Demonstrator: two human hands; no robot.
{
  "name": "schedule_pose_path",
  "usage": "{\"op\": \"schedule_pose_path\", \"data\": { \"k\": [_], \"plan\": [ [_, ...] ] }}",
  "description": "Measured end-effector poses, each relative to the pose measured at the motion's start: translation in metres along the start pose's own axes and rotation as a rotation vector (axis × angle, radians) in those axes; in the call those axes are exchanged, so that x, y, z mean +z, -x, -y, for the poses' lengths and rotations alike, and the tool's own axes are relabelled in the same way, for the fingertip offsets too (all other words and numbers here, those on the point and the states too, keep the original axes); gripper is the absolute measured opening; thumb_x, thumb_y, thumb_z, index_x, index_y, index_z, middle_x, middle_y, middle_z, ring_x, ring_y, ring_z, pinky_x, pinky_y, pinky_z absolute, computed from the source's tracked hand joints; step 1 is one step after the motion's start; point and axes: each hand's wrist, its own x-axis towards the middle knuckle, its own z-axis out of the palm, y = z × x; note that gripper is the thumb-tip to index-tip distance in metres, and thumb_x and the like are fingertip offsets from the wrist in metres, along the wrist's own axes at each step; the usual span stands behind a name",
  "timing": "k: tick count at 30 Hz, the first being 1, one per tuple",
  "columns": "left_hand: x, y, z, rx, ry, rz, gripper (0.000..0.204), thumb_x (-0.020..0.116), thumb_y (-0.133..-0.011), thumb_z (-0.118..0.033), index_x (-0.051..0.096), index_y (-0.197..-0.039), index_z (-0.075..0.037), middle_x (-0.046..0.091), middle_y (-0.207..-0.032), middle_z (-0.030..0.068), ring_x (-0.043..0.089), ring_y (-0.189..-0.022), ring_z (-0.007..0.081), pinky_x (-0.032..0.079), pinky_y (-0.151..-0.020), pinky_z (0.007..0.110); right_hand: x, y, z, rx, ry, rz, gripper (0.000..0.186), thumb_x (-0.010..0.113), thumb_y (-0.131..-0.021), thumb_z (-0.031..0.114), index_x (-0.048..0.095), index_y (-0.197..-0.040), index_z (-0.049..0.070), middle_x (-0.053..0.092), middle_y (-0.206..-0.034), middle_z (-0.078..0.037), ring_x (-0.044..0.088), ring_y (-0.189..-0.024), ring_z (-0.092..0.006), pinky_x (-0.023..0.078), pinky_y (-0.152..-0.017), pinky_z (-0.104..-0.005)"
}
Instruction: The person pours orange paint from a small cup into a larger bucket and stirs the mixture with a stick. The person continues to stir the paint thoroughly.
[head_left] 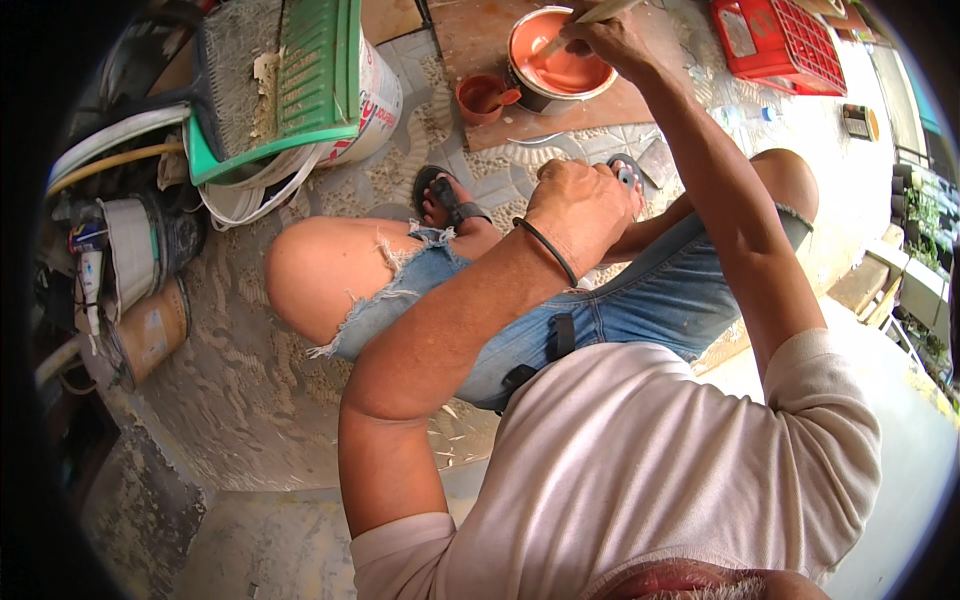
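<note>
My right hand (612,45) grips a pale wooden stick (606,10) above a round tub of orange paint (585,75). The stick's lower end reaches into the paint, over the tub's left side. A small reddish pot (478,103) with an orange-smeared spoon or scraper (508,97) in it stands just left of the tub. My left hand (578,205), with a black band at the wrist, is closed over my lap, between my knees. Its fingers curl away from view, so anything inside them is hidden.
Tub and pot stand on a brown board (540,128) on the patterned tile floor. At the left, a green dustpan (300,100) with a broom lies over a white bucket (375,95). A red plastic crate (780,45) and a small brown jar (858,122) are at the right.
</note>
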Motion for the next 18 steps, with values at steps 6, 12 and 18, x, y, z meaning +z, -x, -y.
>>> {"op": "schedule_pose_path", "data": {
  "k": [6,12,18],
  "plan": [
    [-0.005,0.001,0.004,-0.016,0.039,0.036,0.020,0.061,-0.096,-0.021,0.074,-0.100,-0.006,0.076,-0.093,0.0123,0.078,-0.086,0.0272,0.060,-0.071,0.041,-0.027,0.006,0.008,0.047,0.306,0.015,0.012,0.072,-0.087,0.012,0.070,-0.097,0.004,0.070,-0.078,-0.009,0.070,-0.068,-0.0185,0.057,-0.058,-0.0357],
    [-0.010,-0.001,0.004,0.012,0.044,0.008,0.014,0.067,-0.089,-0.013,0.072,-0.099,-0.004,0.074,-0.092,0.0141,0.077,-0.088,0.0277,0.062,-0.074,0.039,-0.002,0.005,0.009,-0.045,-0.034,0.029,0.011,0.072,-0.087,0.011,0.069,-0.096,0.004,0.069,-0.078,-0.009,0.069,-0.067,-0.0187,0.057,-0.058,-0.0356],
    [-0.002,0.005,0.011,-0.004,0.048,-0.032,0.014,0.067,-0.088,-0.013,0.071,-0.098,-0.004,0.073,-0.090,0.0134,0.077,-0.086,0.0275,0.062,-0.072,0.040,-0.024,0.014,0.025,0.002,0.297,0.032,0.011,0.072,-0.087,0.010,0.068,-0.096,0.004,0.068,-0.077,-0.008,0.068,-0.066,-0.0188,0.056,-0.058,-0.0354]
  ]
}}
